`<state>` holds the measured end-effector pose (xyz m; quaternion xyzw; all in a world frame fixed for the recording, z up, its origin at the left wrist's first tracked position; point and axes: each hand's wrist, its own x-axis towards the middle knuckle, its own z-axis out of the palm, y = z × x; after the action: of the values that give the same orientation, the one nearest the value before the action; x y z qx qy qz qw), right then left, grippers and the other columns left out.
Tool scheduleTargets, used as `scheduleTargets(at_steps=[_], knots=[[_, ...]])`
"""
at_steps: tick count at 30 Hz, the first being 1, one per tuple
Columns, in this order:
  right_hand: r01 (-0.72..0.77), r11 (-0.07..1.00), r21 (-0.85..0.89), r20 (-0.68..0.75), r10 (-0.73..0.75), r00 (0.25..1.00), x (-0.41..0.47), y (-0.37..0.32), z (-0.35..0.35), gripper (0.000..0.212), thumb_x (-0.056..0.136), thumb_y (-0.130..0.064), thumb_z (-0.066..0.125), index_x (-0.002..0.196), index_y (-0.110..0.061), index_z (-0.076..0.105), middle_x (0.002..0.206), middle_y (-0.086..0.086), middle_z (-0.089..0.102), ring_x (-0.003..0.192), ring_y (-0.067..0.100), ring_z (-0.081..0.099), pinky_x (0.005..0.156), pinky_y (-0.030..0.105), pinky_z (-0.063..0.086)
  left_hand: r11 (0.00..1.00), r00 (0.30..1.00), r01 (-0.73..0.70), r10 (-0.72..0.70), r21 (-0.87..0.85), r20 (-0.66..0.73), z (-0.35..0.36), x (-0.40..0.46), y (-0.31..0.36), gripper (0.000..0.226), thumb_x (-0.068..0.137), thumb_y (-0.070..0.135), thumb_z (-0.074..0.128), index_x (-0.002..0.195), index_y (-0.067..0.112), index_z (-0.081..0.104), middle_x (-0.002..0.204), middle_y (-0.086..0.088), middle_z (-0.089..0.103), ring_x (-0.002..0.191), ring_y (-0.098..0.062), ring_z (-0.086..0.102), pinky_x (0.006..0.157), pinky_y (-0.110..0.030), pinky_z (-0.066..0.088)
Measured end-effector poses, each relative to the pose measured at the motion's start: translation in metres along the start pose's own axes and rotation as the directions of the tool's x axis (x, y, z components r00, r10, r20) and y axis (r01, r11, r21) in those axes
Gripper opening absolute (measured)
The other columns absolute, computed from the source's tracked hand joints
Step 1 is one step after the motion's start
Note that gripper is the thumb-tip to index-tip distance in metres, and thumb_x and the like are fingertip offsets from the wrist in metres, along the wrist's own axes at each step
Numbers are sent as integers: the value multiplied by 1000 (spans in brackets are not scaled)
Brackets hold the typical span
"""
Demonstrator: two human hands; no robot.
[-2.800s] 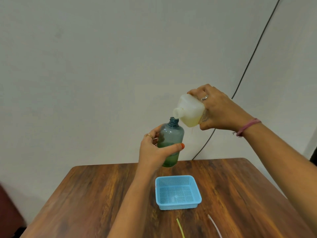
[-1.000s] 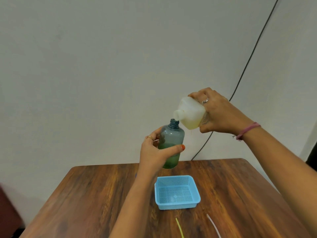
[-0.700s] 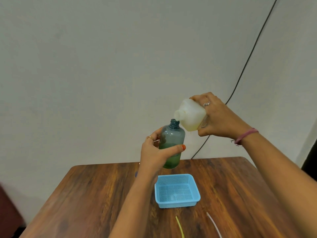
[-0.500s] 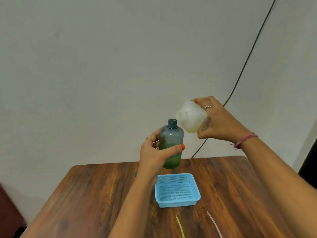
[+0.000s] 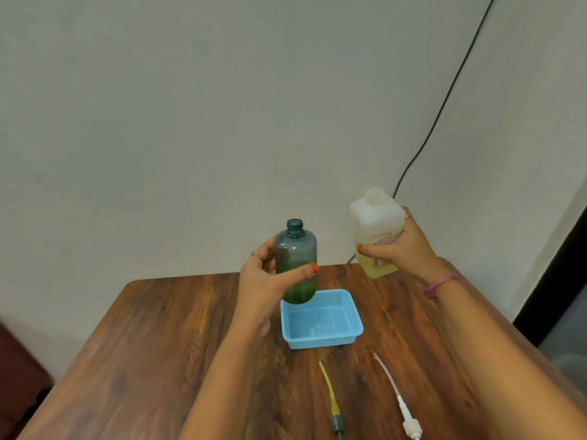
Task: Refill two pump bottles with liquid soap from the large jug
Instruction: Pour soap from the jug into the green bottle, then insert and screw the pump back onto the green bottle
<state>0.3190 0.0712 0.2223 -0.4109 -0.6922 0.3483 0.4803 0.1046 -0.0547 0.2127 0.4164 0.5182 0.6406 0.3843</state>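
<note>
- Fingers [image 5: 309,268] of the left hand [image 5: 263,281] wrap the translucent blue-grey plastic pump bottle [image 5: 296,262], held upright above the worktop [image 5: 152,344]; its neck is uncapped, with green liquid in the lower half.
- Right hand [image 5: 400,249] clasps the large translucent white plastic jug [image 5: 374,230], upright, mouth open, at 3 o'clock of the bottle and apart from it; yellowish liquid fills its lower part.
- Light blue perforated plastic basket [image 5: 320,322] rests on the worktop, just below the bottle.
- Yellow-tubed pump head [image 5: 332,398] and white-tubed pump head [image 5: 397,398] lie side by side at 6 o'clock of the basket.
- Black cable [image 5: 444,100] runs down the wall.
</note>
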Motion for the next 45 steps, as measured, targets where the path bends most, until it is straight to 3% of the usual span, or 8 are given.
scheduleTargets(at_steps=[6,9,14,17,22,25,28,45], knots=[[-171,970,173,-52,183,982,-43,54,15,82,56,-4,89,126,-18,47,111,8,63,98,20,64,65,27,57,996,998,62,-61,59,-7,-12,-14,-35,75,62,3,87,127,23,57,106,14,67,89,4,67,77,-23,59],[-235,956,175,-41,246,969,-66,80,23,84,52,-11,92,126,-17,50,111,9,64,99,23,66,64,32,59,992,996,93,-93,84,-2,-18,-24,-58,71,63,-2,85,123,22,56,105,12,66,85,11,65,66,-13,54],[-292,940,178,-10,298,954,-98,95,35,77,63,5,83,124,-21,44,109,-2,59,95,7,62,59,17,54,980,988,150,-153,133,11,-25,-32,-86,75,62,4,87,128,21,57,116,7,65,105,-4,62,71,-11,53],[-293,935,200,12,297,955,-100,104,34,81,63,8,82,126,-24,42,112,-1,58,97,9,62,61,21,56,976,986,163,-167,144,19,-26,-29,-93,76,62,6,88,129,21,57,118,6,67,108,-8,64,76,-15,54],[-401,908,119,-2,405,915,-164,142,39,75,61,0,86,117,-32,46,112,-6,56,103,9,58,66,19,56,952,967,243,-253,188,31,-29,-67,-137,76,62,6,88,129,23,56,117,10,67,106,-6,65,79,-18,54],[-448,892,60,-57,451,891,-169,155,44,76,62,-8,87,122,-27,45,110,-7,56,101,6,56,66,14,53,947,967,248,-254,206,-1,-34,-68,-140,74,62,1,86,127,22,56,112,13,68,100,0,66,76,-14,54],[-502,863,60,-79,505,859,-172,171,54,72,56,-18,90,118,-17,53,111,1,61,103,14,60,70,24,56,950,968,246,-251,191,2,-35,-63,-145,73,62,-2,86,124,23,57,108,14,68,94,6,66,74,-12,53],[-585,811,17,-74,584,808,-207,214,60,87,62,-16,88,136,-12,42,126,2,53,117,16,50,89,32,52,931,949,299,-313,210,38,-21,-75,-167,77,64,-11,81,133,10,52,110,9,66,90,12,64,73,-7,49]])
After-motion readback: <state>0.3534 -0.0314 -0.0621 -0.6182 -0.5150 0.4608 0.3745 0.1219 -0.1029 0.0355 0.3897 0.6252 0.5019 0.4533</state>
